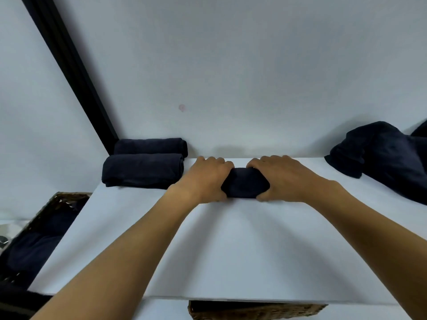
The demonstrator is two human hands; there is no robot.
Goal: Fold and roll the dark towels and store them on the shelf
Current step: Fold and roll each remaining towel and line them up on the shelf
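A dark rolled towel [245, 184] lies across the middle of the white shelf [231, 250]. My left hand [205, 179] grips its left end and my right hand [279, 176] grips its right end, fingers curled over the top and thumbs underneath at the front. Only the roll's middle shows between the hands. Two finished dark rolls sit side by side at the back left: the nearer roll [143, 170] and the farther roll [150, 145] against the wall.
A heap of loose dark towels [381, 155] lies at the shelf's right end. A wicker basket [57, 202] holding dark cloth stands lower left. Another wicker basket [254, 310] shows under the shelf's front edge. A black frame [76, 72] runs diagonally up the wall.
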